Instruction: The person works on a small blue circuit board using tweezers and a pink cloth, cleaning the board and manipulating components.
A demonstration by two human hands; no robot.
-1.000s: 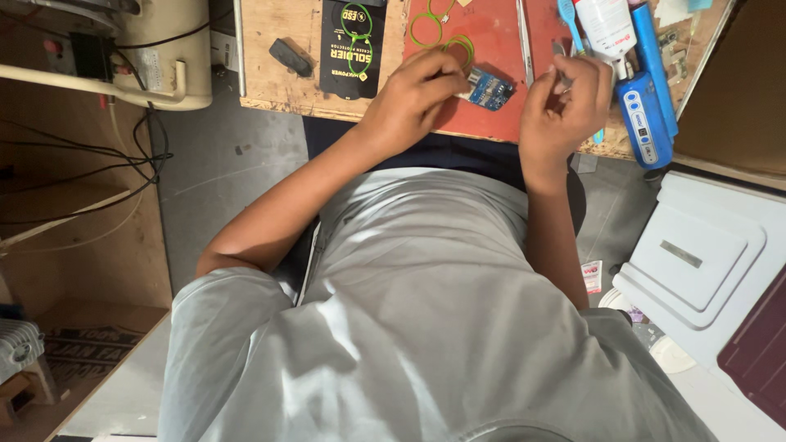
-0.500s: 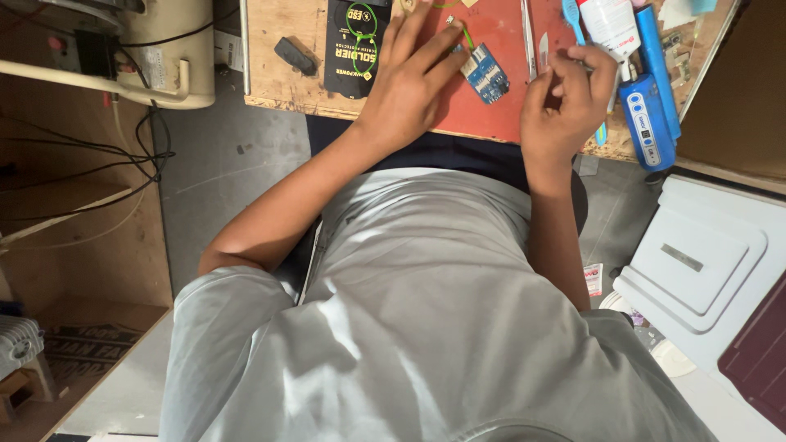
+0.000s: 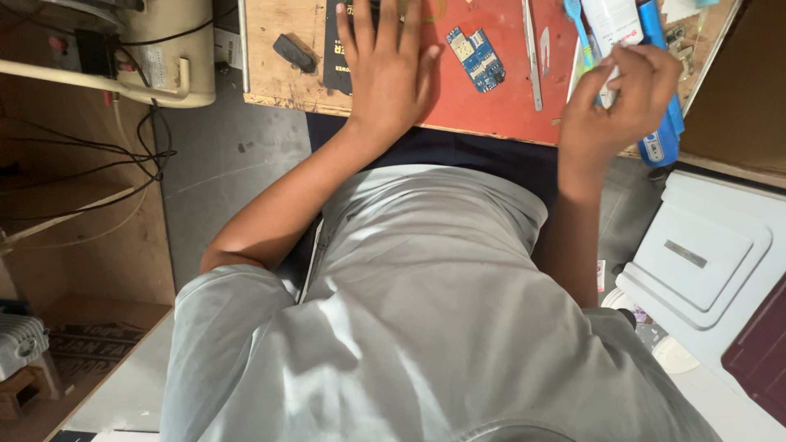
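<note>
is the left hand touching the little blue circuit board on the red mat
Apart. The head view shows the left hand lying flat, fingers spread, with a strip of bare red mat between its thumb side and the blue circuit board.

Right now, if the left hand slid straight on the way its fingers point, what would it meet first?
The left hand lies flat, fingers spread, pointing toward the far side of the bench. Its fingers already overlap the flat black printed packet, so it would meet that first; beyond it the picture ends.
</note>
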